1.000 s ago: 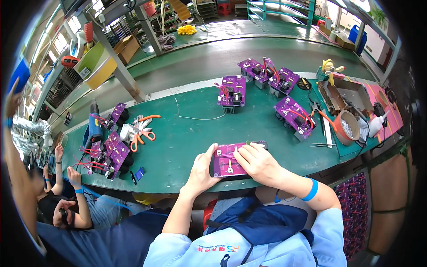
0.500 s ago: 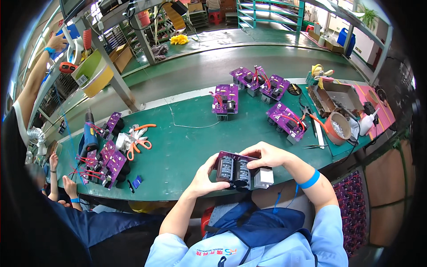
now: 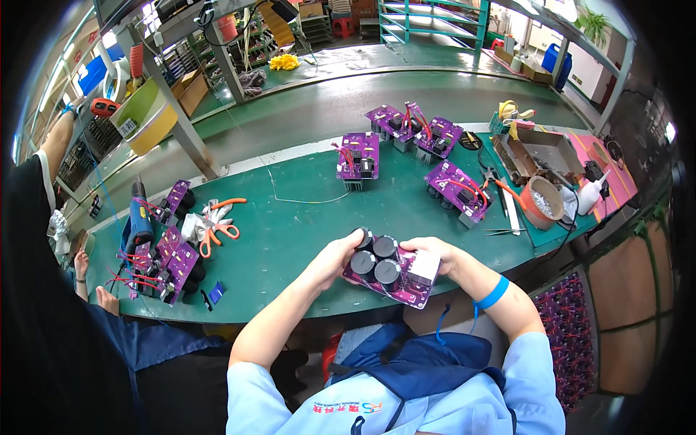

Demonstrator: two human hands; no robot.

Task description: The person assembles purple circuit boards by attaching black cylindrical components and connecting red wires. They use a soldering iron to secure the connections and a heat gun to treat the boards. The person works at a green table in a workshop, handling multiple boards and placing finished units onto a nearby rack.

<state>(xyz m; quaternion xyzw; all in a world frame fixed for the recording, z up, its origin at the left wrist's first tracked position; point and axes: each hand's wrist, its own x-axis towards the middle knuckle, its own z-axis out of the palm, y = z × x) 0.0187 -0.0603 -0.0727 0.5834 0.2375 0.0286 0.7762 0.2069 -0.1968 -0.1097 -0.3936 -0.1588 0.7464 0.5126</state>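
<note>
Above the near edge of the green bench I hold a purple circuit board point(image 3: 402, 296). Its component side is turned up toward me, showing several black cylindrical capacitors point(image 3: 386, 272) and a silver heat sink point(image 3: 424, 268). My left hand point(image 3: 335, 259) closes around the board's left side, beside the capacitors. The right side is gripped by my right hand point(image 3: 441, 254), next to the heat sink; a blue band circles that forearm. Another purple board point(image 3: 358, 156) with red wires stands farther off on the bench, and one more point(image 3: 458, 190) sits to its right.
More boards point(image 3: 170, 264) stand at left near orange-handled scissors point(image 3: 218, 232) and a blue heat gun point(image 3: 140, 225). Tweezers point(image 3: 505, 231), pliers point(image 3: 496, 181), a round tub point(image 3: 542, 203) and a cardboard tray point(image 3: 540, 156) lie right. A co-worker's hands point(image 3: 107, 299) are at left.
The held board has been turned so the capacitor tops face me, and my grip has moved to its two sides. At left, the co-worker's raised arm has shifted.
</note>
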